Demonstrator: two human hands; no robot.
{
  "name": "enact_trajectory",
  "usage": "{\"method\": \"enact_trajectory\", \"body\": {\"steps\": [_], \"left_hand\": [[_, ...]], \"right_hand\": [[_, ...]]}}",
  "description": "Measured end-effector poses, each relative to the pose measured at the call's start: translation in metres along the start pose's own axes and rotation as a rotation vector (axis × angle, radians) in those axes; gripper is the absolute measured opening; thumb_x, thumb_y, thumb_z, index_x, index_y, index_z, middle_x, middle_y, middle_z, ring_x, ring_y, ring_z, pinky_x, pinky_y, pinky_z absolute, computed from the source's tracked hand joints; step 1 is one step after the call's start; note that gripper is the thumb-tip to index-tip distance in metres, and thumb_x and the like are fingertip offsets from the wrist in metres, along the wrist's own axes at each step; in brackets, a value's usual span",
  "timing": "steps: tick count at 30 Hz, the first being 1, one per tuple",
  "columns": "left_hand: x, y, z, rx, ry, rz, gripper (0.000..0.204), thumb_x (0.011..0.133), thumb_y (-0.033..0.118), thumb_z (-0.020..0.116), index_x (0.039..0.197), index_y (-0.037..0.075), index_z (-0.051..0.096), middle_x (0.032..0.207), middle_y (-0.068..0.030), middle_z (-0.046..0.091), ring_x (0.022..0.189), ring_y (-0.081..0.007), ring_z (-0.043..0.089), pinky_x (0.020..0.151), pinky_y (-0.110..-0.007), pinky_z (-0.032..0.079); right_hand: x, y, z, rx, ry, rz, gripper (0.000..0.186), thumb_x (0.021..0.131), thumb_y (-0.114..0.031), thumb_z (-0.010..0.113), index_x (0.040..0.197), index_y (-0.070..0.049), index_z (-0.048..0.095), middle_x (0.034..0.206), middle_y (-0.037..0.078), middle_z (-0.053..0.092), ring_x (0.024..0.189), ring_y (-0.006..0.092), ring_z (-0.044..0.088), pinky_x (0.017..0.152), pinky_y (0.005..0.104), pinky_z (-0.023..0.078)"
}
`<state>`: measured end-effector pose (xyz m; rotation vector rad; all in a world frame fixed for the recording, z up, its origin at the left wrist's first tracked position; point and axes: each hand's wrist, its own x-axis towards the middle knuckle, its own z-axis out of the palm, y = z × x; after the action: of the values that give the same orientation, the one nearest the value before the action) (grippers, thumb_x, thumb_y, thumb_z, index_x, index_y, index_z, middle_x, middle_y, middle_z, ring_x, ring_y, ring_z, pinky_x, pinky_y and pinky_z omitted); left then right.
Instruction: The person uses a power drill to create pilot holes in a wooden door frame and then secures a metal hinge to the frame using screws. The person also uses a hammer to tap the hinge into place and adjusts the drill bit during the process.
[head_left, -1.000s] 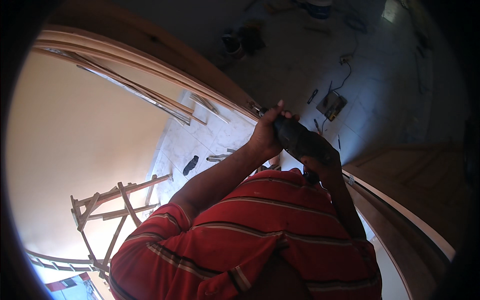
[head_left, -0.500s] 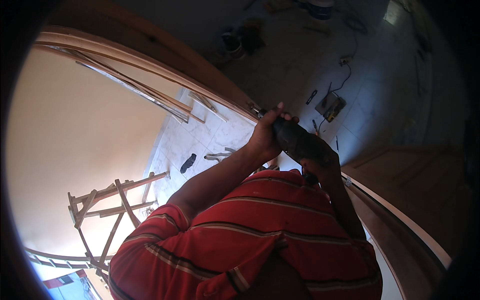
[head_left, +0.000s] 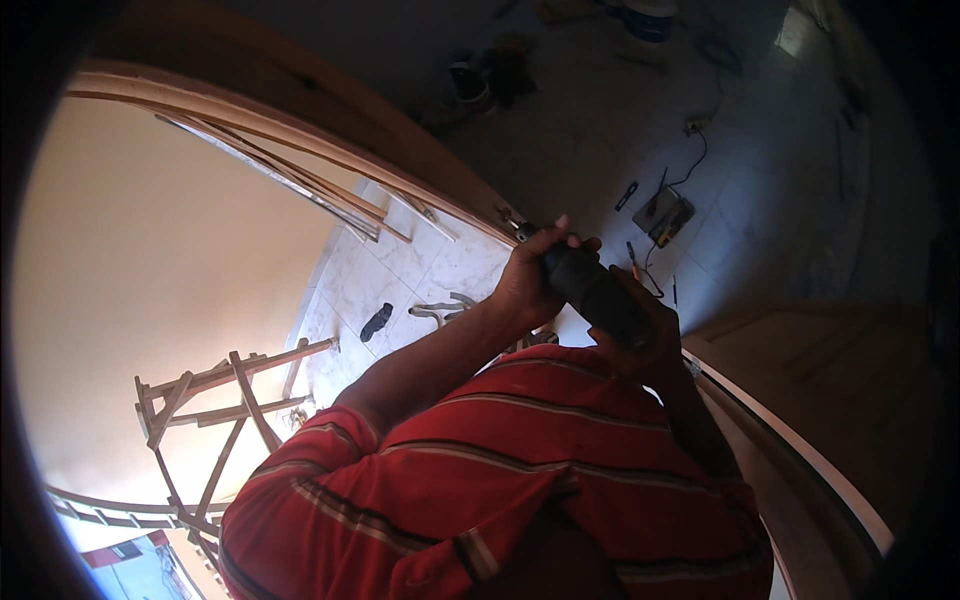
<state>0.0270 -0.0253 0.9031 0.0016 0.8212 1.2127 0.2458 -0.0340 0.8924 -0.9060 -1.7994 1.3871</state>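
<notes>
A black power drill (head_left: 592,288) is held in front of my chest, its nose pointing up and to the left. My left hand (head_left: 530,275) wraps round its front part, just behind the metal chuck, with the thumb stretched along it. My right hand (head_left: 655,335) closes round its rear end; the grip and trigger are hidden. The tip of the drill is at the edge of a brown wooden frame (head_left: 400,150), by a small metallic-looking spot. Whether the tip touches the wood is hard to make out.
A panelled wooden door (head_left: 790,350) stands at the right. Tools lie around a flat board (head_left: 663,218) on the dark tiled floor, with a cable (head_left: 700,150) nearby. At left are a wooden trestle (head_left: 235,400), leaning wood strips (head_left: 290,170) and a dark cloth-like item (head_left: 376,322).
My right hand has shifted on the drill's rear and now covers more of it; the dark part below that hand no longer shows. The left hand and drill tip have barely moved.
</notes>
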Motion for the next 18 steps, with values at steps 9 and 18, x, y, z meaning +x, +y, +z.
{"method": "enact_trajectory", "body": {"steps": [9,18], "left_hand": [[-0.008,-0.001,-0.005,-0.021,-0.042,0.046,0.025,0.091,0.031,0.078,0.093,0.009,0.067,0.102,-0.0097,0.069,0.11,-0.0287,0.065,0.105,-0.048,0.048],[-0.005,-0.003,-0.002,-0.082,-0.097,0.105,0.024,0.092,0.028,0.077,0.101,0.008,0.067,0.106,-0.0082,0.069,0.118,-0.0274,0.063,0.111,-0.047,0.044]], "right_hand": [[-0.002,0.004,0.008,-0.072,0.068,-0.106,0.08,0.074,-0.02,0.087,0.144,0.002,0.054,0.113,0.018,0.072,0.098,0.027,0.074,0.086,0.0391,0.059],[0.005,0.003,-0.011,-0.076,0.006,-0.115,0.08,0.076,-0.02,0.084,0.145,0.004,0.053,0.119,0.022,0.07,0.106,0.03,0.073,0.091,0.04,0.057]]}}
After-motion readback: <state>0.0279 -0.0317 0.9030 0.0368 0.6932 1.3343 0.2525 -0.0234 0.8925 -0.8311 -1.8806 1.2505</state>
